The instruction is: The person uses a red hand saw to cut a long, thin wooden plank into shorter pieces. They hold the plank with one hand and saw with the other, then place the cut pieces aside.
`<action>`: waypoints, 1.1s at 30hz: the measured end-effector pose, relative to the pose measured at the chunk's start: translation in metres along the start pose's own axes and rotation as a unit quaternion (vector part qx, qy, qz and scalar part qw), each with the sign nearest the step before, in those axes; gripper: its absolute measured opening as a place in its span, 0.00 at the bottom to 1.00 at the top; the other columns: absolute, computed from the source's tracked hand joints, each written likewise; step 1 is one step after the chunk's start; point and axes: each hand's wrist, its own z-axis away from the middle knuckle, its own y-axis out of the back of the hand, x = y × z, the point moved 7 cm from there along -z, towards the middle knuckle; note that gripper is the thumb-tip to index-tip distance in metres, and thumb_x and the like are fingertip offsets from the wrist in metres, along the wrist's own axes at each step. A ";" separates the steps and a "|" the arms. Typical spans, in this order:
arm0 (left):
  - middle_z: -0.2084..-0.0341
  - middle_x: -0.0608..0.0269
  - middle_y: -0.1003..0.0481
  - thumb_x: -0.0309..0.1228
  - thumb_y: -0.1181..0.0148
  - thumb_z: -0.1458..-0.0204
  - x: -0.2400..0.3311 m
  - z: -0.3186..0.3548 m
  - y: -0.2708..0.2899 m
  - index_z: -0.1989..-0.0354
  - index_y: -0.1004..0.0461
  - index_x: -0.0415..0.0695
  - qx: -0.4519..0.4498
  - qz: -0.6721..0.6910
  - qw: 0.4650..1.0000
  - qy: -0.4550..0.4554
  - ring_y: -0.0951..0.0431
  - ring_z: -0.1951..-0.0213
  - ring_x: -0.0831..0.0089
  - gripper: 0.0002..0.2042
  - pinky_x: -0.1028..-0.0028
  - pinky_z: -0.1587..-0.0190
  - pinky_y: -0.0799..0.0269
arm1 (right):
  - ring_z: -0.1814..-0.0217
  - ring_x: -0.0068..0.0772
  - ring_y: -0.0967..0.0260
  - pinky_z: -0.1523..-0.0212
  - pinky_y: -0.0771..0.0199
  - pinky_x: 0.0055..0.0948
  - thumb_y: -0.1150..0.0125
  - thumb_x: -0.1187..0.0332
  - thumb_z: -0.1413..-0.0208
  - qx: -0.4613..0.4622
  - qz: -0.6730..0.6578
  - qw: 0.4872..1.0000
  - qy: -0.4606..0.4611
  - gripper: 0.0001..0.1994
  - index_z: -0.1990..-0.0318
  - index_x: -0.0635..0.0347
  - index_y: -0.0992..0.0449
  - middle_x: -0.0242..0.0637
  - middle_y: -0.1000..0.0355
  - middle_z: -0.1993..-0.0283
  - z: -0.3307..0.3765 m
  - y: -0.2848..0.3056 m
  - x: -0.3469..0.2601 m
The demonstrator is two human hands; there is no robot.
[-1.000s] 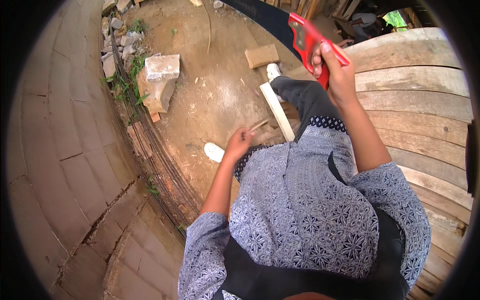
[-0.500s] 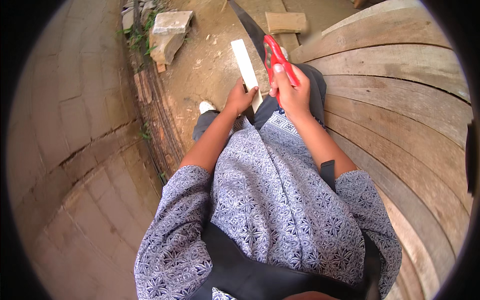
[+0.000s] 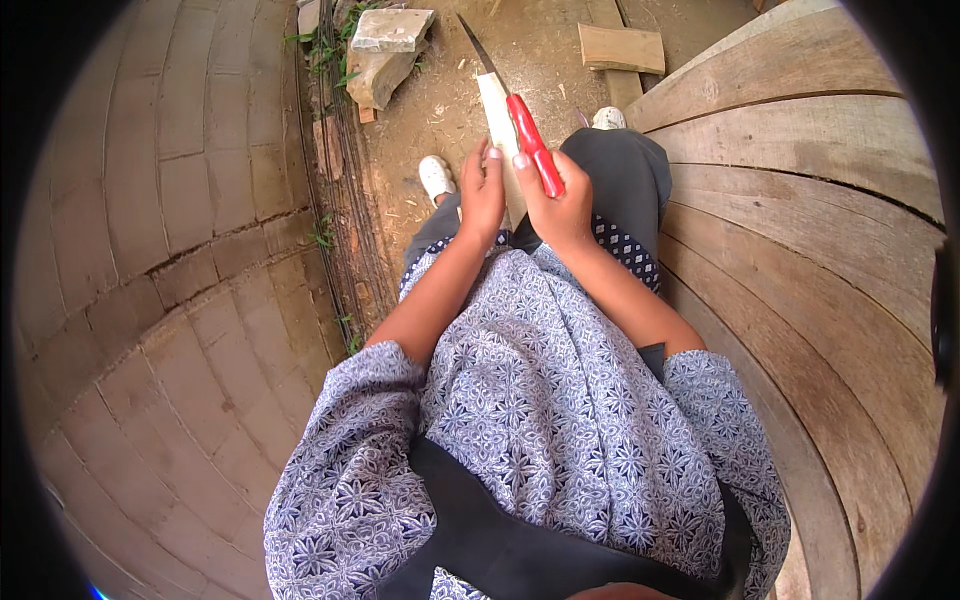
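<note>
I see the pale stick [image 3: 497, 110] between the two hands, perhaps so the left hand [image 3: 483, 195] can steady it; these fingers lie along its edge, but whether they pinch, I cannot tell. The right hand [image 3: 560, 205] is wrapped around the red handle [image 3: 530, 135] of the saw [image 3: 480, 50].

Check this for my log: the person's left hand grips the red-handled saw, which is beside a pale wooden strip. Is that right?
Not quite: the wrong hand is named. The head view shows the right hand gripping the red-handled saw, which is beside a pale wooden strip.
</note>
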 end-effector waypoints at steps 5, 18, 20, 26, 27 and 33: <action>0.33 0.45 0.45 0.50 0.54 0.36 0.108 0.017 0.002 0.27 0.53 0.44 -0.046 0.210 0.975 -0.063 0.38 0.37 0.55 0.34 0.59 0.36 0.40 | 0.81 0.20 0.39 0.79 0.40 0.28 0.37 0.63 0.41 0.016 -0.029 0.999 -0.019 0.15 0.75 0.62 0.29 0.32 0.35 0.84 0.014 -0.003 0.006; 0.30 0.36 0.53 0.38 0.31 0.56 0.134 0.058 -0.022 0.29 0.52 0.37 -0.089 0.030 0.968 -0.231 0.52 0.28 0.49 0.48 0.58 0.29 0.53 | 0.81 0.28 0.36 0.77 0.36 0.33 0.37 0.62 0.42 0.030 0.055 0.998 -0.013 0.16 0.75 0.62 0.32 0.39 0.33 0.82 0.025 0.007 0.019; 0.31 0.38 0.51 0.34 0.33 0.56 0.131 0.059 -0.023 0.29 0.51 0.37 -0.085 0.050 0.975 -0.201 0.49 0.29 0.49 0.46 0.59 0.30 0.51 | 0.81 0.29 0.36 0.77 0.36 0.34 0.37 0.61 0.42 0.033 0.059 0.998 -0.004 0.16 0.76 0.62 0.32 0.39 0.34 0.83 0.026 0.009 0.021; 0.32 0.42 0.47 0.26 0.38 0.56 0.128 0.057 -0.028 0.29 0.50 0.38 -0.085 0.069 0.976 -0.186 0.42 0.32 0.52 0.42 0.60 0.32 0.45 | 0.81 0.21 0.40 0.80 0.40 0.30 0.35 0.61 0.43 0.049 0.020 0.999 0.000 0.17 0.76 0.61 0.32 0.33 0.36 0.84 0.025 0.015 0.024; 0.32 0.43 0.47 0.25 0.39 0.56 0.128 0.056 -0.028 0.29 0.50 0.38 -0.086 0.072 0.977 -0.184 0.41 0.32 0.52 0.42 0.60 0.32 0.45 | 0.81 0.21 0.40 0.80 0.40 0.29 0.35 0.61 0.42 0.049 0.018 0.999 0.002 0.17 0.76 0.60 0.32 0.33 0.36 0.84 0.026 0.015 0.025; 0.32 0.43 0.47 0.24 0.40 0.57 0.125 0.058 -0.030 0.29 0.50 0.38 -0.090 0.075 0.978 -0.172 0.41 0.32 0.52 0.41 0.60 0.32 0.45 | 0.82 0.19 0.41 0.81 0.41 0.29 0.34 0.61 0.42 0.053 -0.004 0.999 0.004 0.17 0.77 0.60 0.32 0.33 0.37 0.84 0.028 0.015 0.025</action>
